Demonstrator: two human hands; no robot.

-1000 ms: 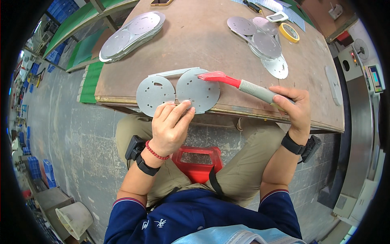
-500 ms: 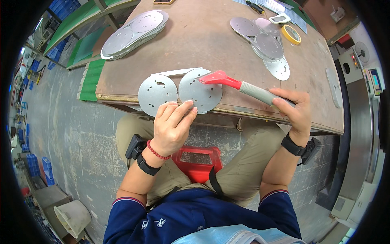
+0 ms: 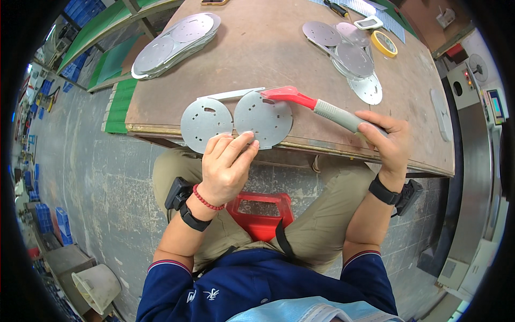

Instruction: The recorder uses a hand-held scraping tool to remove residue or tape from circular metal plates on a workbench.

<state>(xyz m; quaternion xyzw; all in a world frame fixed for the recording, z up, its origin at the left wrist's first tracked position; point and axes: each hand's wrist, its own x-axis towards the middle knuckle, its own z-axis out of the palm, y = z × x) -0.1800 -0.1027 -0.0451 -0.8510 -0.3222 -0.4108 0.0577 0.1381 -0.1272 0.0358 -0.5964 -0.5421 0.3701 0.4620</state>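
A flat silver metal plate (image 3: 270,122) with two round discs, small holes and slots lies at the table's near edge, partly overhanging it. My left hand (image 3: 228,161) holds its near edge between the discs, fingertips on top; the thumb is hidden. In my right hand (image 3: 390,140) is a scraper (image 3: 339,115) with a grey handle and a red head, gripped near the handle's end. The head slants down to the left over the far part of the right disc. Whether its edge touches the metal I cannot tell.
Stacked metal plates (image 3: 177,45) lie at the far left of the brown table (image 3: 257,53), more plates (image 3: 354,59) at the far right. Beside those sit a yellow tape roll (image 3: 384,44), a white-framed object (image 3: 369,22) and a screwdriver (image 3: 336,8). A red stool (image 3: 263,225) shows between my knees.
The scraper's red head has shifted slightly away from me, toward the right disc's far rim. My left hand keeps its hold on the plate.
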